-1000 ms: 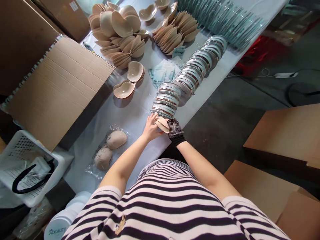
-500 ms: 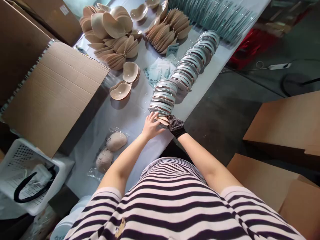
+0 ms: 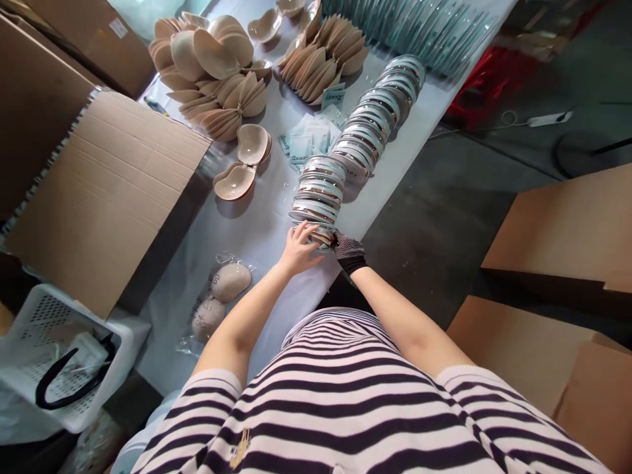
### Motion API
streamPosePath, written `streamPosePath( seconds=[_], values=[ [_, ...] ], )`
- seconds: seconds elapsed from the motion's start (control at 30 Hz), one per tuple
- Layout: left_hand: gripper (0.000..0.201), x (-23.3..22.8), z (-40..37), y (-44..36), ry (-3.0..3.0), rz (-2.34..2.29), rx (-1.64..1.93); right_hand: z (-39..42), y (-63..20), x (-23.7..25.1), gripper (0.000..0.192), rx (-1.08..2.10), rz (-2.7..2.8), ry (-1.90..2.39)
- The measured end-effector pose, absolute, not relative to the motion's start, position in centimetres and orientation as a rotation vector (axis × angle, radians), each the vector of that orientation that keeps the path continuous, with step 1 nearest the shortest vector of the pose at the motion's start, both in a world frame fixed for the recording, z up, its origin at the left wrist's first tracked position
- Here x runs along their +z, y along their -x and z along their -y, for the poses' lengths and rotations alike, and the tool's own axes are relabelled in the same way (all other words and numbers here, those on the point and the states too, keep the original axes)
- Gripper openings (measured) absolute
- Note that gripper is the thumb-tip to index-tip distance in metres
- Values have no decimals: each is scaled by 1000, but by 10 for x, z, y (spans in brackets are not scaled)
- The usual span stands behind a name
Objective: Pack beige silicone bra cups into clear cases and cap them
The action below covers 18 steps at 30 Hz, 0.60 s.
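Light, even pressure from both sides seemed best for the thin, curved beige cup, keeping its edge within the round, clear plastic container without creasing. That container lay near the centre of the frame, at the near end of a row of silver-rimmed round containers on the pale, smooth-covered table. The bare left hand was loosely spread, not clenched, its fingertips at the container's left edge. The right hand, in a black dotted glove, met the right edge; its fingers were partly hidden, so its grip could not be told.
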<state>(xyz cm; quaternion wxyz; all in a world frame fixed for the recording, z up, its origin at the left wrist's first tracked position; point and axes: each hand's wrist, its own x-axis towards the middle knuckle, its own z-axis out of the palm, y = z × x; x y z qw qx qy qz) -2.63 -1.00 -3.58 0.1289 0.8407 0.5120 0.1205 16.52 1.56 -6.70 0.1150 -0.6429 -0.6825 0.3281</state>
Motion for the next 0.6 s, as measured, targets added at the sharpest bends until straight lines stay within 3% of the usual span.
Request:
streamPosePath(
  seconds=[0.17,0.37,0.43,0.6],
  values=[
    [21,-32,4,23,-2482,-1450,355,-14,-165,-65,14,1472,1718,1800],
    [15,-27,-4,24,-2460,-1464,412,-9,-163,-73,28,1789,1488,1623],
    [15,-26,-4,26,-2479,-1437,399,-11,-168,-76,30,1757,1634,1571],
    [18,-27,-2,33,-2528,-1402,340,-9,-176,-77,24,1249,2050,1730]
  ],
)
